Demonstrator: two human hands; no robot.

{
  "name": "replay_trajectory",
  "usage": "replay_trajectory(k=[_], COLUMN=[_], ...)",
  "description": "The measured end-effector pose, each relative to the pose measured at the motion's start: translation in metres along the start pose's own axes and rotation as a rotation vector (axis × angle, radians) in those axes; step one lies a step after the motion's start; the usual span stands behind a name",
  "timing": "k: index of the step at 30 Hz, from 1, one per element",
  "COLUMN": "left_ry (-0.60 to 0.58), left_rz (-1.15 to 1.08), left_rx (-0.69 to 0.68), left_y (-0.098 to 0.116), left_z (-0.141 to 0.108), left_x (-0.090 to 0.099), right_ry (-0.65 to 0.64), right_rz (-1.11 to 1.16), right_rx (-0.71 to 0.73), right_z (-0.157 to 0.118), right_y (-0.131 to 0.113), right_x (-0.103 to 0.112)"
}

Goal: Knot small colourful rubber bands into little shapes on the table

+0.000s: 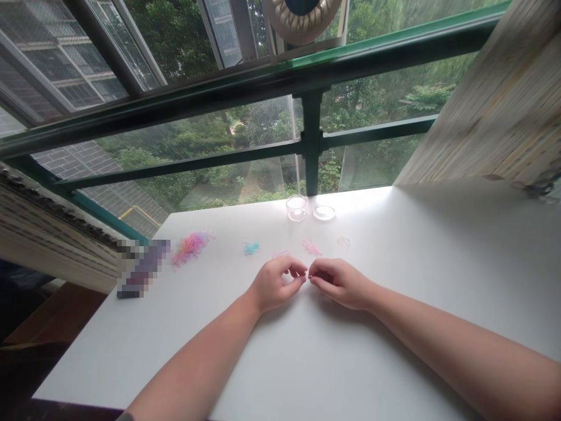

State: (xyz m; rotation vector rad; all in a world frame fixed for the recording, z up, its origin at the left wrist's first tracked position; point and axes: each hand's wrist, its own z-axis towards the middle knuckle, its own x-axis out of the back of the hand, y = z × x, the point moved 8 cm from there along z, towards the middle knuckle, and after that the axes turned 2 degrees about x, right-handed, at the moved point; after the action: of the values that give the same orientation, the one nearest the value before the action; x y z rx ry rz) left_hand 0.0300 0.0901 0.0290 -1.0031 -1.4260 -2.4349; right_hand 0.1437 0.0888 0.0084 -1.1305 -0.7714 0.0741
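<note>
My left hand (pixel 277 284) and my right hand (pixel 344 283) meet above the white table, fingertips almost touching. Thumb and fingers of each are pinched together. A tiny pinkish speck shows at the right fingertips, but what either hand holds is too small to make out. Just beyond my hands lie a small pile of pink elastic bands (pixel 311 247) and a few pale pink bands (pixel 281 255), partly covered by my left hand. A teal pile of bands (pixel 251 248) is to the left, and some pale, thin bands (pixel 343 241) are to the right.
A large multicoloured heap of bands (pixel 191 248) lies at the far left, beside a blurred-out dark object (pixel 146 269). By the window stand a clear round container (pixel 297 209) and a clear lid (pixel 324 213). A green railing (pixel 312 146) borders the white table (pixel 144 345); curtains hang either side.
</note>
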Motion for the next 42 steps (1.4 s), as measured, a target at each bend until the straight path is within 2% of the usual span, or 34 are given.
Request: replay_trajectory(k=[42], left_ry=[-0.061], left_rz=[0.001], left_rx=[0.021], left_y=[-0.0027], left_z=[-0.0007], left_x=[-0.0046], right_ry=[-0.024], right_rz=[-0.036], right_rx=[-0.024], right_z=[0.0001], right_y=[0.0007], right_x=[-0.0016])
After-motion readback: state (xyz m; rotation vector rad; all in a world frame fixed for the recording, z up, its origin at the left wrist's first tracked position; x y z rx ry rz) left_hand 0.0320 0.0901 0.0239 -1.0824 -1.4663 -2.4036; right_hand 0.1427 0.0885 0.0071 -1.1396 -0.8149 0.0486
